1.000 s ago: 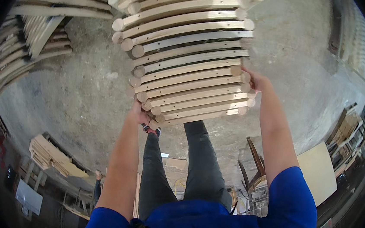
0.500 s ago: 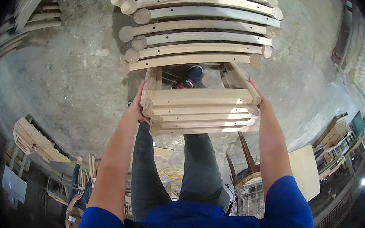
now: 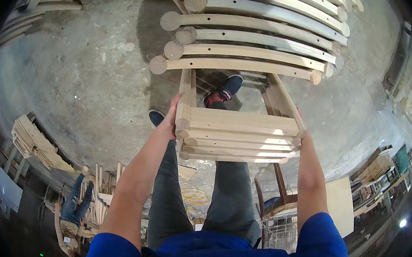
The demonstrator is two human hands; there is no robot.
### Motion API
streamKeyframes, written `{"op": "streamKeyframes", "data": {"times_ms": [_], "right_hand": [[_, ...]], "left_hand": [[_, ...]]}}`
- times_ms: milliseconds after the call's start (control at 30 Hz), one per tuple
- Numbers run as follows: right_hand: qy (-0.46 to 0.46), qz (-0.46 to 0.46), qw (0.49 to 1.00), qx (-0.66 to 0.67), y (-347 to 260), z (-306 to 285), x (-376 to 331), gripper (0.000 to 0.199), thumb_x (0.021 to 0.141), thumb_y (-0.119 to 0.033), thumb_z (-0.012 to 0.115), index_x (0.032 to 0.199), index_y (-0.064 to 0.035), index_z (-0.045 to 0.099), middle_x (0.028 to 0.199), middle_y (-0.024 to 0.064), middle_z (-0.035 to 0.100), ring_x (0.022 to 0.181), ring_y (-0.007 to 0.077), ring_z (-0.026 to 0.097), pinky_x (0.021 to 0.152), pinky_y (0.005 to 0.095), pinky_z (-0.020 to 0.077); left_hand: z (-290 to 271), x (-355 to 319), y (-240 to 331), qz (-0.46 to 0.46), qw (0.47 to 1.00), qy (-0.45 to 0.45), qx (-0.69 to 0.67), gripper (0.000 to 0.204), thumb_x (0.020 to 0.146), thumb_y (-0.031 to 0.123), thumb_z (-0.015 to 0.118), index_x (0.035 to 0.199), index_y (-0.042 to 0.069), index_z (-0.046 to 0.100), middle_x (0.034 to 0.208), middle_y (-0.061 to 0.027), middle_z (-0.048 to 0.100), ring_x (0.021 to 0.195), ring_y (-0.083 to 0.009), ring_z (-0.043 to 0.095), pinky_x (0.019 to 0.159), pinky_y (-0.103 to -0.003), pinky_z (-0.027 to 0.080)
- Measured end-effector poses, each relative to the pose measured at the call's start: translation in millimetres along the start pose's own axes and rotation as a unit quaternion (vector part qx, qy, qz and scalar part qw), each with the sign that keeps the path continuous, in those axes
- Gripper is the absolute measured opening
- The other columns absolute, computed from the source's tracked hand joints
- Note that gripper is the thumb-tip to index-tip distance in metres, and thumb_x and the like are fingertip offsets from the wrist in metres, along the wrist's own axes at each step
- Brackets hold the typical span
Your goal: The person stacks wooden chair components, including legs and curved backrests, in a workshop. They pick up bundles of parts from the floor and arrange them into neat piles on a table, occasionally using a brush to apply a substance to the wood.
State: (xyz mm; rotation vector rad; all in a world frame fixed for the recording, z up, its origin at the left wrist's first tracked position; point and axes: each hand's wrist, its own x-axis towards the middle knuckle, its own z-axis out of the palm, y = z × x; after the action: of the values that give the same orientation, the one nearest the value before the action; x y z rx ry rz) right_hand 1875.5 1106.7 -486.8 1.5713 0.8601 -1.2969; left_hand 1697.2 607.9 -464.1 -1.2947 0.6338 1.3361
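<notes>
I hold a small stack of pale wooden chair frames (image 3: 238,135) out in front of me, between both hands. My left hand (image 3: 172,118) presses flat against the stack's left ends. My right hand (image 3: 302,130) grips the right ends and is mostly hidden behind them. Just beyond stands a taller pile of curved wooden slat frames (image 3: 256,31) with round dowel ends, on the concrete floor (image 3: 90,89). My shoes (image 3: 222,92) show under the held stack.
More stacked wooden parts lie at the left (image 3: 33,143) and top left (image 3: 39,11). Another person (image 3: 71,216) sits low at the left among wooden pieces. A dark wooden chair (image 3: 276,200) and a pale board (image 3: 340,205) stand behind my legs. Shelving runs along the right wall (image 3: 411,91).
The few frames in my hands have separated from the tall pile and come toward me, opening a gap. The view has tilted, so the pile sits higher in the picture.
</notes>
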Motion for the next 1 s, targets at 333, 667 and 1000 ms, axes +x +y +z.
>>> {"op": "streamKeyframes", "data": {"times_ms": [333,667,1000], "right_hand": [[-0.003,-0.053,0.997,0.056,61,46,-5,0.073,0.081,-0.066,0.038,0.124,-0.0075,0.047,0.112,0.0107,0.056,0.096,0.0238,0.056,0.087,0.0346,0.0446],[0.001,-0.233,0.96,0.155,210,178,-229,0.074,0.08,-0.066,0.038,0.124,-0.0074,0.047,0.112,0.0108,0.055,0.097,0.024,0.056,0.087,0.0347,0.0446],[-0.005,-0.49,0.846,0.21,171,223,-420,0.075,0.08,-0.066,0.038,0.125,-0.0073,0.046,0.113,0.0109,0.055,0.098,0.0241,0.056,0.087,0.0348,0.0446]], "left_hand": [[-42,-84,-20,0.055,0.997,-0.005,-0.051,0.088,0.068,0.076,0.044,0.125,0.009,0.044,0.117,-0.0135,0.05,0.104,-0.027,0.05,0.087,-0.041,0.042],[-126,-344,-110,0.203,0.978,-0.011,0.048,0.07,0.08,0.066,0.035,0.119,0.009,0.048,0.101,-0.0073,0.059,0.089,-0.0171,0.058,0.078,-0.033,0.047],[-97,-524,-61,0.396,0.877,-0.201,0.184,0.078,0.079,0.067,0.034,0.121,0.001,0.044,0.103,-0.0124,0.057,0.092,-0.0207,0.057,0.081,-0.032,0.046]]}}
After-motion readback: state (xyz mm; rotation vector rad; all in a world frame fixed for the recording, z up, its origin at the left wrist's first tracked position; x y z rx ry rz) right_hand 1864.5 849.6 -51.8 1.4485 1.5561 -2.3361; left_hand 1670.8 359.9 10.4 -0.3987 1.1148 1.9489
